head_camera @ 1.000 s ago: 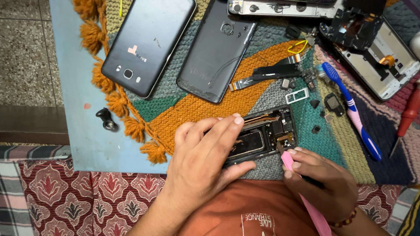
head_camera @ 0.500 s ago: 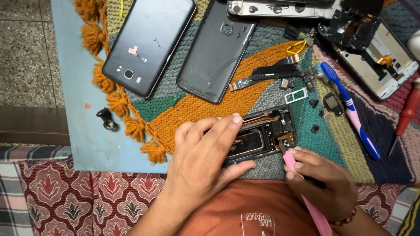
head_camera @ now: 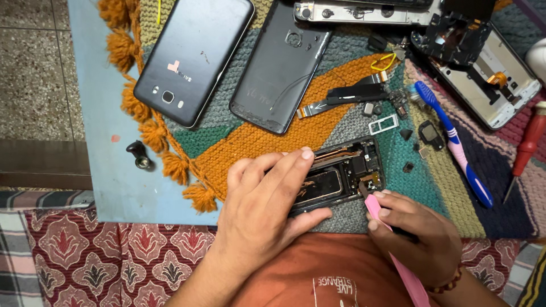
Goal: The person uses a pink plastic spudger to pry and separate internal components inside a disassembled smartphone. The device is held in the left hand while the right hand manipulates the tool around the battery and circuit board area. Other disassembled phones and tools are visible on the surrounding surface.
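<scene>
Pinched between my right hand's (head_camera: 418, 241) thumb and fingers is a pink pry tool (head_camera: 380, 211), its tip set at the lower right corner of the opened phone (head_camera: 341, 173); the grip is closed tight around the tool. My left hand (head_camera: 267, 213) lies flat over the phone's left half, fingers spread and pressing down, thumb hooked under the near edge, so it clamps rather than pinches. To do this well, I judge I should keep the left hand heavy so the body cannot skid on the knitted mat (head_camera: 256, 142), and work the tip shallow and level, levering gently rather than stabbing near the copper parts. The phone sits on the mat just in front of me, innards up, its long axis running left to right and tilted slightly, right end farther from me.
</scene>
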